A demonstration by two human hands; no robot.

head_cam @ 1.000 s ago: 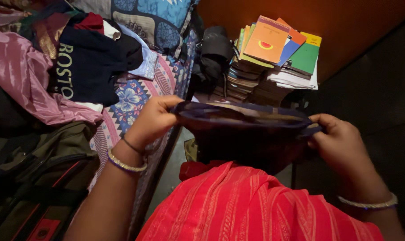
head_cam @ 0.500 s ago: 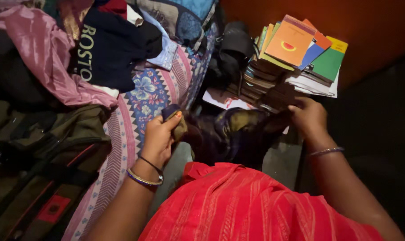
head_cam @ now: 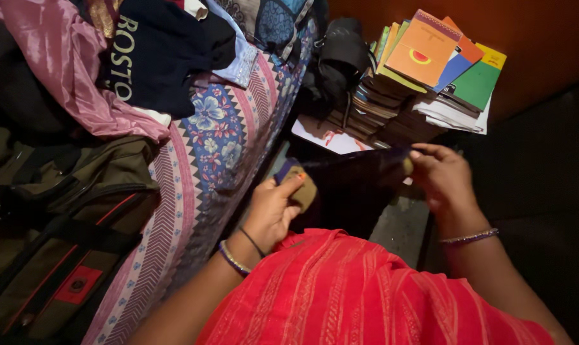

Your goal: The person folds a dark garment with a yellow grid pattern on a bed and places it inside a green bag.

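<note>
A dark purple cloth (head_cam: 353, 188) with a tan-gold border hangs stretched between my two hands in front of my red garment (head_cam: 360, 294). My left hand (head_cam: 273, 204) pinches its left corner, where the gold edge shows. My right hand (head_cam: 446, 176) grips the right corner at about the same height. The lower part of the cloth drops into shadow against my body.
A bed with a patterned floral sheet (head_cam: 219, 140) lies at left, piled with a pink satin cloth (head_cam: 66, 76), a dark lettered garment (head_cam: 155, 54) and an olive bag (head_cam: 66, 236). A stack of colourful books (head_cam: 423, 70) and a black bag (head_cam: 337, 61) stand ahead.
The cloth went from held wide and flat, to bunched low, to stretched again between my hands. My view shifted so the bed and books sit higher in frame.
</note>
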